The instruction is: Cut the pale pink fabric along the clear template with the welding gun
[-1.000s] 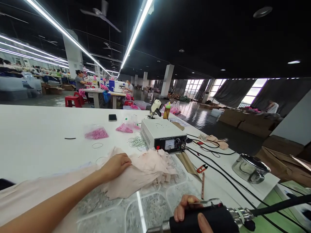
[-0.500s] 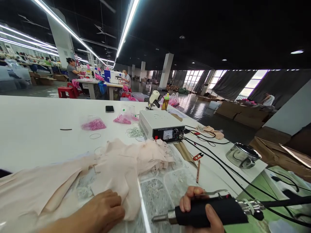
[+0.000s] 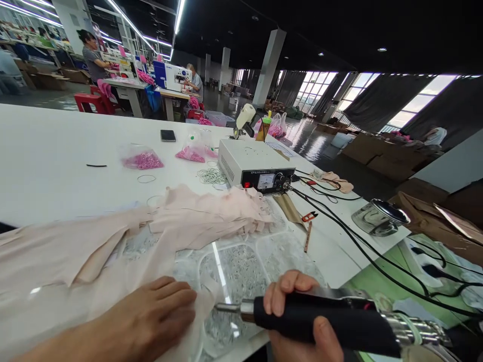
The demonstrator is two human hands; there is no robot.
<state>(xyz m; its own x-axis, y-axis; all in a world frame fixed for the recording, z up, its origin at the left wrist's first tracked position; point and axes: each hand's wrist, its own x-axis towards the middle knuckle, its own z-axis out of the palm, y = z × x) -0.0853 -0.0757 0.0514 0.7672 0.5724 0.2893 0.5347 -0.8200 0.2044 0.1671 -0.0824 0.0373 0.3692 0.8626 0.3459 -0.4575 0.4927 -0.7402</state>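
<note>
We see the black-handled tool with a metal tip lying level at the near edge of the table, its tip pointing left toward the thin pale pink fabric spread over the near left of the white table. The right hand is closed around the black handle, fingers curled over the top and thumb underneath. The left hand lies flat and open, palm down, pressing the near edge of the fabric just left of the tip; it grips nothing.

We judge the work to be at its start on this piece: the tip is just beside the fabric edge, and whether it touches we cannot tell, since the cloth is pale and the glare strong there. No finished mark shows on the cloth under the hand. Farther off, a heap of the same pink pieces lies on the clear plastic tray of small silvery bits, and we cannot tell whether those are done.

Beyond them stands the white control box with a dial, black cables running right from it. A steel lidded pot sits at the far right, bags of pink rings and a dark phone toward the far side.
</note>
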